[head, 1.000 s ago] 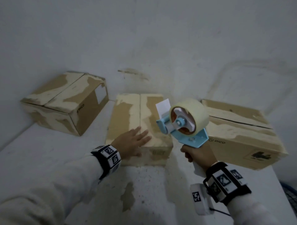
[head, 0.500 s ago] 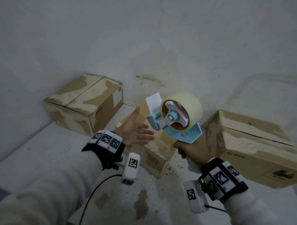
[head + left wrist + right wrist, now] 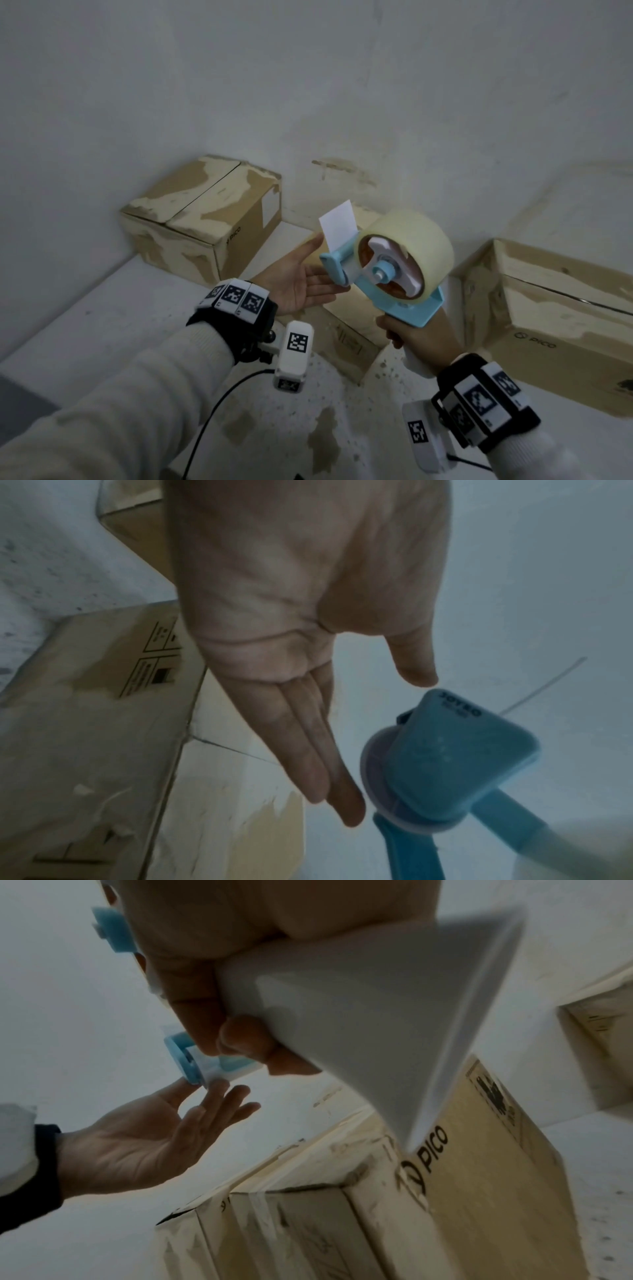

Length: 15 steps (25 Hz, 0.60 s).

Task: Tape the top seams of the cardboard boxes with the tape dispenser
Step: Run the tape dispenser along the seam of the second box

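3 boxes [image 3: 205, 233] around raised dispenser [image 3: 387, 270]

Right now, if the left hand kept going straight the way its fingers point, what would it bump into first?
Probably the blue front end of the tape dispenser: the left hand is open with fingertips right beside it, though whether they already touch is unclear.

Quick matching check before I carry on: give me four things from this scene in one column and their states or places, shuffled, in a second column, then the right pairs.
1. left hand
2. right hand
3. tape dispenser
4. left box

A. grips the white handle
B. held up in the air over the middle box
C. open, fingers straight, at the dispenser's front
D. against the wall, flaps closed

Pairs: 1-C, 2-A, 3-B, 4-D
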Available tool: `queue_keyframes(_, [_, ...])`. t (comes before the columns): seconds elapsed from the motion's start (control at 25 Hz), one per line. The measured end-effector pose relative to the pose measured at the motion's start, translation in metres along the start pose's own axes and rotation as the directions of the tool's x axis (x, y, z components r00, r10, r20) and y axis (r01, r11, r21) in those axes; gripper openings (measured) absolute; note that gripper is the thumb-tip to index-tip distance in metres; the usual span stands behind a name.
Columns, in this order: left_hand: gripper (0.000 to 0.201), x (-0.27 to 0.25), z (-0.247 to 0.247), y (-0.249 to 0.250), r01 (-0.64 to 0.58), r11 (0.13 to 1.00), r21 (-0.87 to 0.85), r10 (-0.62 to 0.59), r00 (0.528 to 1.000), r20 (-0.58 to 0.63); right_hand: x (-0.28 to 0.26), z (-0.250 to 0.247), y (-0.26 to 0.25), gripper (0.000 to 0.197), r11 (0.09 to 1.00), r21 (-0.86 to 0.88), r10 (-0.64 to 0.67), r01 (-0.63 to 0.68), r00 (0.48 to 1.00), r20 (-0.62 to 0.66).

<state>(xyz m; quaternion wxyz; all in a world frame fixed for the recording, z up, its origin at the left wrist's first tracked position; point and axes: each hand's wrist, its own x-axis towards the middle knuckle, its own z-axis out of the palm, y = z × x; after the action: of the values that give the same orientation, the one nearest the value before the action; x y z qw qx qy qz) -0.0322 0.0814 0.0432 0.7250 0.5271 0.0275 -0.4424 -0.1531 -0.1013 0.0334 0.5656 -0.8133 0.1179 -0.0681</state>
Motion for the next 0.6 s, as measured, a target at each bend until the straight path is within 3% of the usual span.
queue_keyframes(0.2, [0.025, 0.007, 0.003, -0.003, -0.007, 1.0, -0.006, 0.006, 0.986, -0.167, 0.004, 0.011, 0.008, 0.017, 0.999, 0.004, -0.033, 0.033, 0.999, -0.018])
queue_keyframes(0.4, [0.019, 0.013, -0.005, 0.002, -0.077, 0.988, 0.136, 0.119, 0.936, -0.332, 0.006, 0.028, 0.012, 0.019, 0.998, 0.026, -0.062, 0.062, 0.998, -0.005])
queue_keyframes(0.48, [0.017, 0.012, -0.02, 0.011, -0.14, 0.973, 0.185, 0.205, 0.889, -0.41, 0.003, 0.028, 0.013, 0.018, 0.998, 0.048, -0.05, 0.05, 0.999, 0.004])
queue_keyframes(0.6, [0.014, 0.007, -0.059, 0.026, -0.246, 0.936, 0.25, 0.345, 0.774, -0.53, -0.005, 0.018, 0.022, 0.014, 0.999, 0.036, -0.019, 0.017, 0.999, 0.044])
